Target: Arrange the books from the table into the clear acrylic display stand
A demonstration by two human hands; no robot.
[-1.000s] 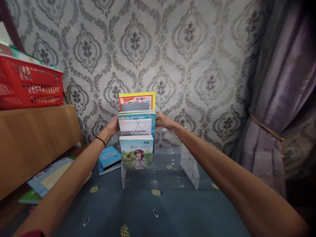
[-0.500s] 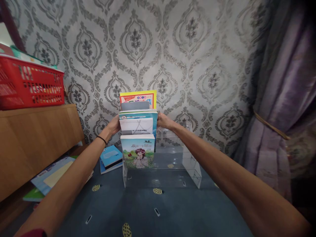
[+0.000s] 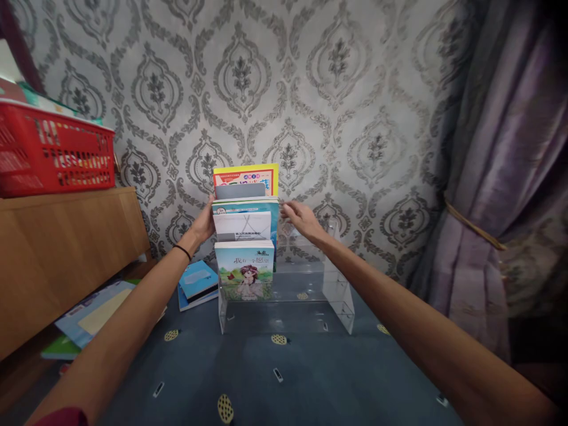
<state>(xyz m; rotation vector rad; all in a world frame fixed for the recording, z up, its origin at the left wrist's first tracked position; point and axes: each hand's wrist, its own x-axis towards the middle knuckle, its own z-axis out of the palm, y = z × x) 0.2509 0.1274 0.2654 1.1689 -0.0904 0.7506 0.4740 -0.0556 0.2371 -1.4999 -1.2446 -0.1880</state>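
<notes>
A clear acrylic tiered rack (image 3: 339, 296) stands on the dark cloth, with books in its left half. In front is a picture book with a girl on its cover (image 3: 246, 272). Behind it rise a white book (image 3: 242, 225), a blue book (image 3: 274, 231), a grey flat piece (image 3: 239, 190) and a yellow-and-red book (image 3: 274, 171). My left hand (image 3: 204, 223) rests at the left edge of the blue book, its fingers partly hidden behind the books. Just off the blue book's right edge is my right hand (image 3: 302, 219), fingers loosely bent and apart, holding nothing.
Blue books (image 3: 198, 284) lie on the cloth left of the rack. Farther left are more books and papers (image 3: 95, 310) beside a wooden cabinet (image 3: 75, 236), which bears a red plastic basket (image 3: 57, 145). A purple curtain (image 3: 483, 236) hangs at the right; patterned wallpaper (image 3: 288, 89) is behind.
My right hand has come away from the right edge of the blue book and its fingers have loosened. My left hand stays at the left edge. The view has shifted slightly.
</notes>
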